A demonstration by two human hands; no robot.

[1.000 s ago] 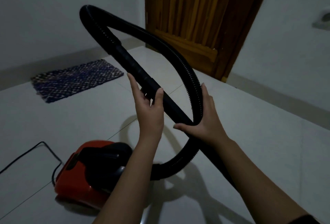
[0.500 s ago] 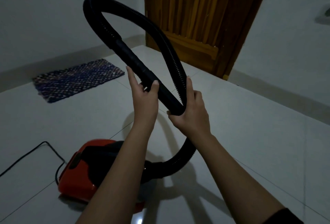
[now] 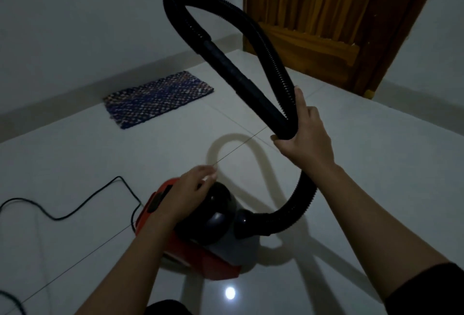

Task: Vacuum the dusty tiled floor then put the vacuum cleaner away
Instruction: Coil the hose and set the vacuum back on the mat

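Note:
A red and black canister vacuum cleaner sits on the pale tiled floor in front of me. Its black ribbed hose rises from the canister's front and folds back on itself in a tall loop. My right hand is shut around the hose and the rigid tube end together, pinching the loop closed. My left hand hovers just above the canister's top, fingers loosely apart, holding nothing.
The black power cord snakes over the floor at left. A blue woven mat lies by the far wall. A wooden door stands at the back right.
My left hand has let go of the rigid tube and dropped down to the canister. My right hand alone now holds the looped hose, shifted to the right.

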